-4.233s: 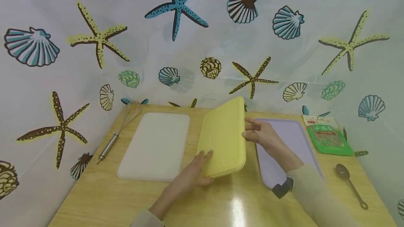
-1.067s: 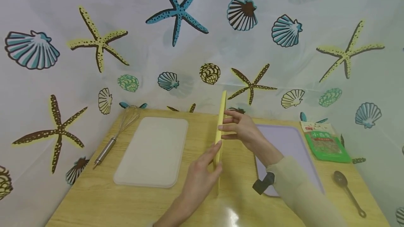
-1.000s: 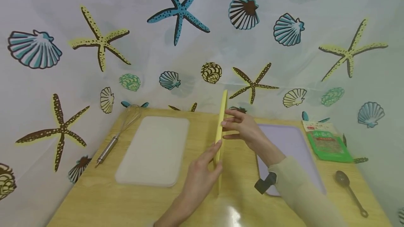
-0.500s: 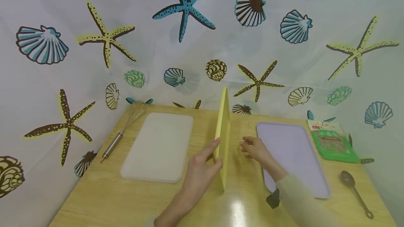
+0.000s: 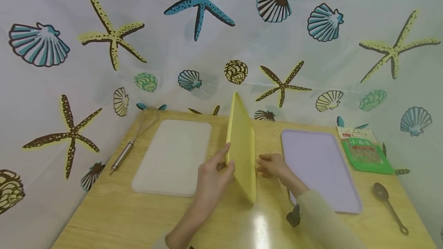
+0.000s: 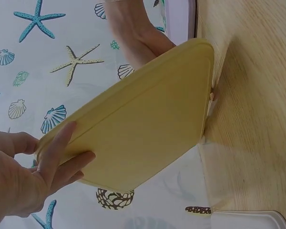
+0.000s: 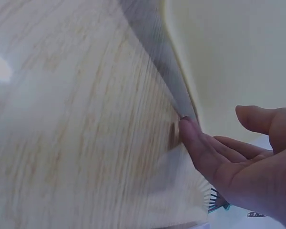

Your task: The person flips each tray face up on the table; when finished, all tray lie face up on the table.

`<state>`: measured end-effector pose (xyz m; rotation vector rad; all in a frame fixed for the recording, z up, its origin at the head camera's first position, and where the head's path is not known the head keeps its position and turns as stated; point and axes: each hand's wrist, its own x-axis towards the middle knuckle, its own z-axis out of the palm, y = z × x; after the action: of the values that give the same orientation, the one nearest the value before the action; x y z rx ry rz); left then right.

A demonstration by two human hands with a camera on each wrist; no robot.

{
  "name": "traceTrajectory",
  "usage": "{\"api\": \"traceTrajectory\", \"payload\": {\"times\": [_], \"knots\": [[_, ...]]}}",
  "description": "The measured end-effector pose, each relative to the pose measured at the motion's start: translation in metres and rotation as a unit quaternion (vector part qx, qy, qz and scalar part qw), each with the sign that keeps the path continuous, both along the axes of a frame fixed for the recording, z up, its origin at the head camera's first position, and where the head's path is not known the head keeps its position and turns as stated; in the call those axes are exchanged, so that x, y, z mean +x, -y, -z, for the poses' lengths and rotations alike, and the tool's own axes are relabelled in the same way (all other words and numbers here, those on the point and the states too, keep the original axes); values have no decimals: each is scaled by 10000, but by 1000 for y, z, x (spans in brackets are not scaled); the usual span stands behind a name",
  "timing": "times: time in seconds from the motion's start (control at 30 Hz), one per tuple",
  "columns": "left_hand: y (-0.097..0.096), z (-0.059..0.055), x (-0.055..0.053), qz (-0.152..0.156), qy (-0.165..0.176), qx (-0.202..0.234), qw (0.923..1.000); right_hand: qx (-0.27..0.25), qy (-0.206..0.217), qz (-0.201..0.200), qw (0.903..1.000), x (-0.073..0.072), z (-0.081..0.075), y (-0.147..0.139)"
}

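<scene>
A yellow rectangular tray (image 5: 241, 147) stands on its edge on the wooden table, leaning to the left. My left hand (image 5: 212, 178) pinches its raised rim, thumb on the inner face and fingers on the underside, as the left wrist view shows with that hand (image 6: 31, 174). On the tray's other side, my right hand (image 5: 275, 166) is low by the bottom edge. In the right wrist view this hand (image 7: 243, 162) has its fingertips down at the tabletop beside the tray's rim, thumb apart, holding nothing. Whether the fingertips touch the rim is hard to tell.
On the left lie a white rectangular tray or board (image 5: 173, 156) and a metal whisk (image 5: 126, 153). A lilac tray (image 5: 316, 168) lies right of my right hand. Beyond it are a green packet (image 5: 367, 151) and a dark spoon (image 5: 380, 192). A patterned curtain (image 5: 214, 49) encloses the table.
My right hand has let go of the yellow tray's upper side and moved down to its bottom edge. The tray, held by my left hand, has tipped left, showing its inner face.
</scene>
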<state>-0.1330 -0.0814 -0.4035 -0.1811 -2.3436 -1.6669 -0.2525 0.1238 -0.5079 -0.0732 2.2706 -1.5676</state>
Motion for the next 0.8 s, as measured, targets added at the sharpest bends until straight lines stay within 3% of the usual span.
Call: {"api": "traceTrajectory", "payload": {"times": [0.2,0.4,0.57,0.8], "knots": [[1,0,-3,-3,126,106,9999,-218,125,213,9995,-4,3,1],[8,1,-6,187,541,407,9975,-170,413,315,9985,-6,6,-4],[16,2,-8,330,895,506,9942,-453,754,210,9959,-9,8,-11],[31,4,-17,30,1043,14,9945,-404,669,100,9969,-11,7,-20]]}}
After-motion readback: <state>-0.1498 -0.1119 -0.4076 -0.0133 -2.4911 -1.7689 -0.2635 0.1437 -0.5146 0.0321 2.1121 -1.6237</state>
